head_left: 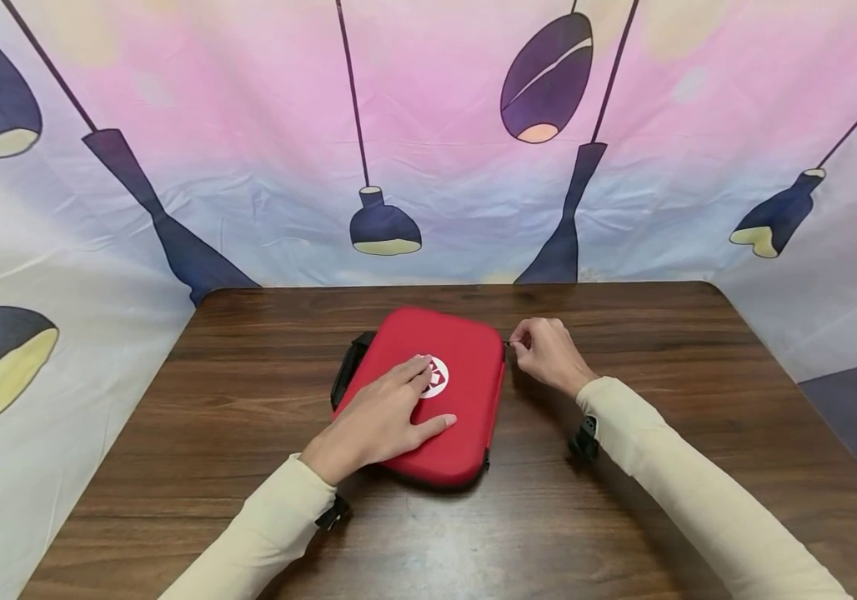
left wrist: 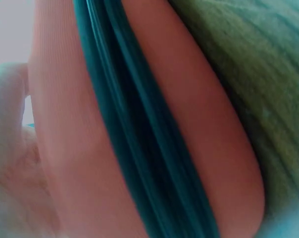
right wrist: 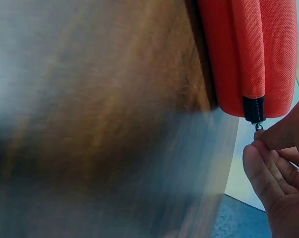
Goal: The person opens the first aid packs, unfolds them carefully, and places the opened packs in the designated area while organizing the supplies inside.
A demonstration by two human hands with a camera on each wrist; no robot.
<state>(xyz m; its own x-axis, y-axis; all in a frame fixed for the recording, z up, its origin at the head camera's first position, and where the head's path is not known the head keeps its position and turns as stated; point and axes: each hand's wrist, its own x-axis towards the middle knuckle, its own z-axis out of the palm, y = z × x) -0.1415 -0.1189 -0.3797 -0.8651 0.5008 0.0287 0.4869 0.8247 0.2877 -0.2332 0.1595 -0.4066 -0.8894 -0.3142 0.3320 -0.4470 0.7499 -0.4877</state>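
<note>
A red zippered hard case point(head_left: 466, 350) with a white round emblem lies on the table, turned slightly. My left hand point(head_left: 387, 412) rests flat on its lid with fingers spread, partly covering the emblem. At the case's far right corner, my right hand point(head_left: 548, 350) pinches a small zipper pull point(right wrist: 259, 128) between thumb and forefinger. The right wrist view shows the black end of the zipper just above those fingertips, with the zip line covered by a red flap. The left wrist view holds a blurred close-up of the case's side point(left wrist: 75, 129) and its dark zipper band point(left wrist: 134, 119).
A black carry handle point(head_left: 349, 368) sticks out from the case's left side. The brown wooden table point(head_left: 248, 400) ends at a cloth backdrop point(head_left: 458, 167) printed with hanging lamps. Each wrist wears a small black device, such as the right one point(head_left: 584, 439).
</note>
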